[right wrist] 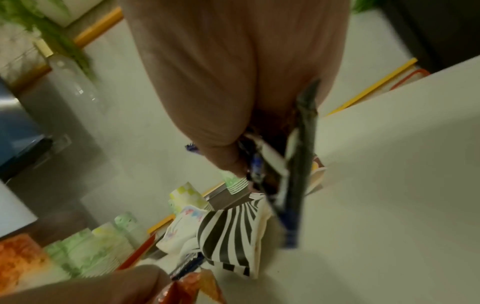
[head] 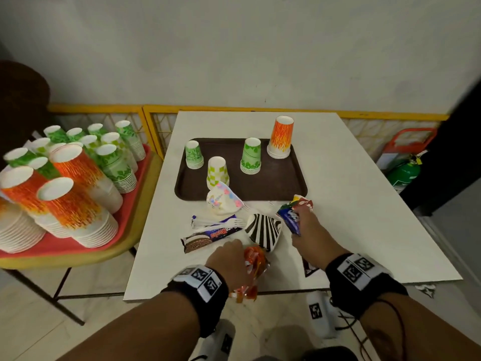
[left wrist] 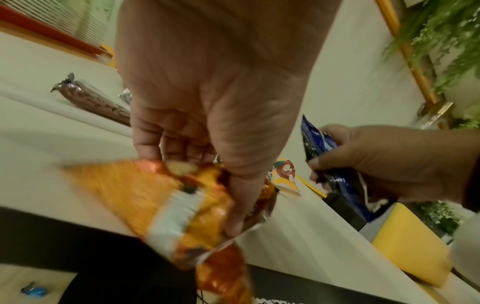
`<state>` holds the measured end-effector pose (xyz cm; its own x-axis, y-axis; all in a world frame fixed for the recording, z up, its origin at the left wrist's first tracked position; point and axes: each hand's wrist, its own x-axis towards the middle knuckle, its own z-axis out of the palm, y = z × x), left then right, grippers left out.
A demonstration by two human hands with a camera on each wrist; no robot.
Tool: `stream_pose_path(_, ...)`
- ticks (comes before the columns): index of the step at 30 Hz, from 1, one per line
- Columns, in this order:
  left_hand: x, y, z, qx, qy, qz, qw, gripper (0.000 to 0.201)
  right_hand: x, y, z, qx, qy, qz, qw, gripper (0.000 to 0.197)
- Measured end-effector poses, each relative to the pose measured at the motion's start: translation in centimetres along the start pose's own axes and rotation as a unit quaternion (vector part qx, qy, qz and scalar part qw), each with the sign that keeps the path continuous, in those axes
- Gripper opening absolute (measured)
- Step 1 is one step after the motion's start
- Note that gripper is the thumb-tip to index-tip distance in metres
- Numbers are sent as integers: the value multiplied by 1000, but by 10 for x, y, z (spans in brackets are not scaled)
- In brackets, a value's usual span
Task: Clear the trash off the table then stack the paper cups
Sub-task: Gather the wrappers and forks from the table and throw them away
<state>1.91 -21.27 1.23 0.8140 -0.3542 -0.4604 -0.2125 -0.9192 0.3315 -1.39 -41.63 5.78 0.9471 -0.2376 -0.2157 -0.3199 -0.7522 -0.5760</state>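
Observation:
Low on the white table (head: pixel 364 204), my left hand (head: pixel 233 254) grips a crumpled orange snack wrapper (head: pixel 253 260), which is blurred in the left wrist view (left wrist: pixel 182 205). My right hand (head: pixel 304 222) grips a blue wrapper (head: pixel 290 218) together with a red and green one (head: pixel 302 201). Between the hands lies a crushed zebra-striped cup (head: pixel 264 230). A crushed pastel cup (head: pixel 223 200), a plastic fork (head: pixel 221 223) and a chocolate-roll wrapper (head: pixel 205 238) lie nearby. Upside-down cup stacks stand on the brown tray (head: pixel 283 186): green (head: pixel 194 155), checked (head: pixel 218 171), green (head: pixel 251 156), orange (head: pixel 281 138).
A yellow side table at the left carries a red tray (head: pixel 59 243) crowded with several tall stacks of green and orange cups (head: pixel 75 173). A green extinguisher (head: pixel 403 174) stands on the floor at the right. A yellow rail (head: pixel 234 109) runs along the wall behind the table.

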Motion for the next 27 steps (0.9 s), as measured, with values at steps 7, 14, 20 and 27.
stream_pose_path(7, 11, -10, -12, 48, 2, 37, 998, 39, 30, -30, 18, -87, -62, -59, 992, 105)
stream_pose_path(14, 10, -40, -31, 25, 28, 55, 998, 29, 50, -40, 39, -190, -101, -38, 976, 119)
stream_pose_path(20, 22, -54, -55, 83, 131, 71, 985, 36, 40, -33, 48, -169, -57, -21, 984, 102)
stream_pose_path(27, 32, -45, -57, 131, 88, 97, 983, 22, 17, -15, 48, -115, -15, 58, 992, 90)
